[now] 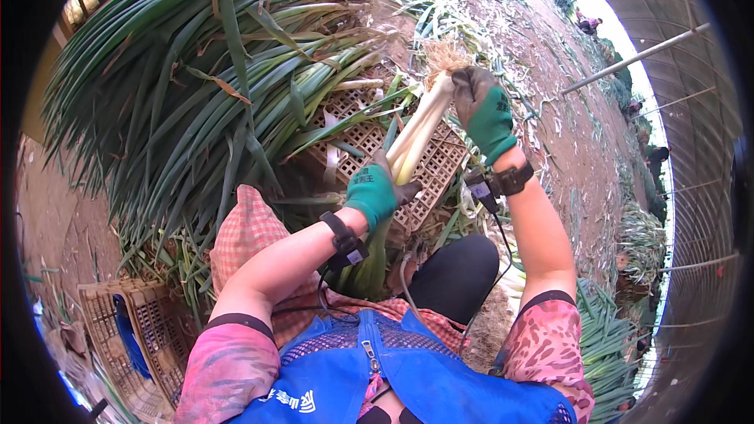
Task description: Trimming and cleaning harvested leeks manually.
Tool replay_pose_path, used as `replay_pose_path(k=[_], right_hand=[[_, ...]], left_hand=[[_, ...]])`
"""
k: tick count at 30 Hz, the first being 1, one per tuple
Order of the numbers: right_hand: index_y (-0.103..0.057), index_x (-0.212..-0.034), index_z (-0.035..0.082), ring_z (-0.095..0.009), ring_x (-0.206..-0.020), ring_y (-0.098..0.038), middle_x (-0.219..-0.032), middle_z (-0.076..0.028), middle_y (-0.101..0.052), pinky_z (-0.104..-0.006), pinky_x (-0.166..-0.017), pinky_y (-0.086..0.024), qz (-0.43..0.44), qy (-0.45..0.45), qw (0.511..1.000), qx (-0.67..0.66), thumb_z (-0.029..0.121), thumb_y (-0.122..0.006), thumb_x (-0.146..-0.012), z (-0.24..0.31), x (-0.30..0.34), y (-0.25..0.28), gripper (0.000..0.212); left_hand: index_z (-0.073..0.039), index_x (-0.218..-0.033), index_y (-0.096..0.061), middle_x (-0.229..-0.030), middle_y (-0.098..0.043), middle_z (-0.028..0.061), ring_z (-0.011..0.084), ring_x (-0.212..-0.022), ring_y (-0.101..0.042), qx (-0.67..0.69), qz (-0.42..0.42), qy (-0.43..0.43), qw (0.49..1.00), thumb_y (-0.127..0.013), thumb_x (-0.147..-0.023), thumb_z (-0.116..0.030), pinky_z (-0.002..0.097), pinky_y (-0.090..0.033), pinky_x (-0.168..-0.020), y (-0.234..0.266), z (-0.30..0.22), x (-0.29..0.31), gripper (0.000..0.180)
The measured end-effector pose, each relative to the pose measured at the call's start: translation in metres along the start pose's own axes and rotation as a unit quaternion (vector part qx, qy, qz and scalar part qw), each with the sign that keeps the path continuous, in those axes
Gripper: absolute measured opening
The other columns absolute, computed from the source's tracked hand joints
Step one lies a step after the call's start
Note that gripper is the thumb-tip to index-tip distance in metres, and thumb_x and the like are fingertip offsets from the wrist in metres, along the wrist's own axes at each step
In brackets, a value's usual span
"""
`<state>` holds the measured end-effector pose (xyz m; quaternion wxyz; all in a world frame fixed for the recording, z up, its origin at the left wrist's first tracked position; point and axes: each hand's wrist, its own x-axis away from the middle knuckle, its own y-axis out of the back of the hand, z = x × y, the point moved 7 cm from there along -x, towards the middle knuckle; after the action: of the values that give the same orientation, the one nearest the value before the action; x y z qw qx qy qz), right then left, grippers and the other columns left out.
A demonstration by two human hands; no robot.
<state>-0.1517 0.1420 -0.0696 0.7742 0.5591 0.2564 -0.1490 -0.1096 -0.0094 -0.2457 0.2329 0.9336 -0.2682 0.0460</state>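
My left hand (pixel 375 192), in a green glove with a dark palm, is closed round a few long green onions (pixel 424 129) at the lower part of their white stalks. The stalks slant up to the right and end in a tuft of pale, stringy roots (pixel 446 56). At that root end my right hand (pixel 483 110), gloved the same way, has its fingers bent and closed against the stalks. Below my left hand, green leaves hang down between my legs. Beneath the held stalks lies an upturned tan plastic crate (pixel 428 188) with a lattice surface.
A large heap of green onions (pixel 188 78) fills the left, roots pointing right. A tan crate (pixel 106 322) with something blue stands at lower left. Peeled scraps (pixel 448 20) litter the dirt floor. More onions (pixel 605 345) lie at lower right. A metal pole (pixel 636 59) slants at right.
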Motion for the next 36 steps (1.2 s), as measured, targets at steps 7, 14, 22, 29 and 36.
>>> replay_pose_path(k=[7, 14, 22, 29, 36], right_hand=[[-0.062, -0.089, 0.004, -0.035, -0.073, -0.062, -0.081, -0.018, -0.062, -0.0443, -0.064, -0.05, 0.017, 0.083, 0.981, 0.175, 0.033, -0.06, -0.091, 0.018, 0.001, -0.015, 0.029], [-0.06, -0.088, 0.007, -0.036, -0.067, -0.065, -0.077, -0.019, -0.065, -0.0457, -0.059, -0.052, -0.052, -0.044, 0.961, 0.27, 0.027, -0.055, -0.092, -0.057, -0.028, 0.019, 0.021], [-0.051, -0.117, 0.002, -0.02, -0.098, -0.064, -0.106, -0.016, -0.065, -0.0256, -0.081, -0.052, -0.078, -0.171, 0.946, -0.264, 0.006, -0.049, -0.097, -0.095, -0.021, 0.048, 0.021], [-0.061, -0.109, 0.004, -0.021, -0.089, -0.065, -0.1, -0.014, -0.067, -0.0284, -0.073, -0.055, 0.126, -0.103, 0.98, 0.111, 0.013, -0.056, -0.091, -0.095, 0.031, -0.022, 0.02], [-0.067, -0.097, 0.007, -0.013, -0.057, -0.058, -0.08, -0.005, -0.065, -0.0275, -0.046, -0.05, -0.189, -0.368, 0.772, -0.483, 0.015, -0.053, -0.094, -0.207, 0.026, 0.054, 0.016]], left_hand=[[0.005, -0.122, -0.042, -0.093, -0.065, 0.0244, 0.0359, -0.084, -0.066, -0.005, 0.017, 0.017, 1.0, -0.081, -0.066, -0.043, 0.0417, -0.052, -0.077, -0.002, 0.0, 0.005, 0.083], [0.003, -0.119, -0.049, -0.085, -0.065, 0.0172, 0.0257, -0.08, -0.068, 0.087, 0.032, -0.011, 0.996, -0.077, -0.068, -0.033, 0.0358, -0.055, -0.073, 0.009, -0.009, -0.004, 0.069], [-0.014, -0.12, -0.059, -0.113, -0.057, 0.0168, 0.0287, -0.094, -0.062, 0.16, 0.096, -0.083, 0.979, -0.083, -0.064, -0.033, 0.036, -0.052, -0.085, 0.001, 0.002, -0.007, 0.063], [-0.023, -0.103, -0.069, -0.11, -0.057, 0.014, 0.0302, -0.097, -0.06, 0.081, 0.144, -0.201, 0.966, -0.084, -0.064, -0.033, 0.037, -0.051, -0.086, 0.004, -0.017, -0.006, 0.043], [0.003, -0.113, -0.056, -0.088, -0.064, 0.0095, 0.0153, -0.071, -0.063, 0.232, 0.091, -0.024, 0.968, -0.083, -0.065, -0.03, 0.0296, -0.056, -0.063, 0.018, 0.0, -0.015, 0.063]])
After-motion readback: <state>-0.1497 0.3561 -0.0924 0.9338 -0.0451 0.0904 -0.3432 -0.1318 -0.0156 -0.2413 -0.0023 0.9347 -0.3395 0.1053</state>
